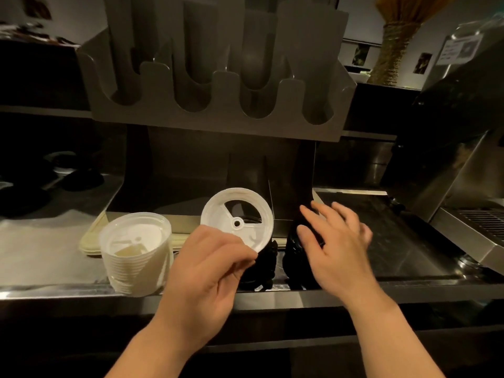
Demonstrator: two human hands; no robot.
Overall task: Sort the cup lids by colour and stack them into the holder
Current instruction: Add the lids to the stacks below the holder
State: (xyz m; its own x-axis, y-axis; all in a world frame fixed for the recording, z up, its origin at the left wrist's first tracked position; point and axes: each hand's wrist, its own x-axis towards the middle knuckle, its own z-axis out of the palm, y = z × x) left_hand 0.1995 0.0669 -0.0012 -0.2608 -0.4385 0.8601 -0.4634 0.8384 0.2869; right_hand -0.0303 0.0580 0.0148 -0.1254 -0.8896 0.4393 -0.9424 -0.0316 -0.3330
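Dim steel desk (pixel 41 255) under low warm light, with a grey slotted holder (pixel 218 115) hanging over its far side. The left hand (pixel 207 268) pinches a white lid (pixel 218 214) by its near rim between thumb and fingertips, tilted up on edge above the middle of the desk. The right hand (pixel 338 246) is spread wide and holds nothing. It is over the black lids (pixel 291 249), which lie in dark piles just right of the white lid. Blur hides whether it touches them. A stack of white lids (pixel 136 255) stands to the left, close to the desk's near edge.

The pinch takes only a small part of the rim, so the lid could likely twist out or drop onto the black piles and mix the colours. The white stack leans a little and sits near the front lip. A knock from the left wrist on the way over could push it off the desk. The black piles are hard to read in this light, so a careless sweep of the right hand might scatter them towards the near edge.

Open room lies left of the white stack and on the dark mat to the right, up to the coffee machine (pixel 450 159). Overhead the holder's underside hangs low, and thin clear dividers stand just behind the lids, so any lift towards the far side has little clearance.
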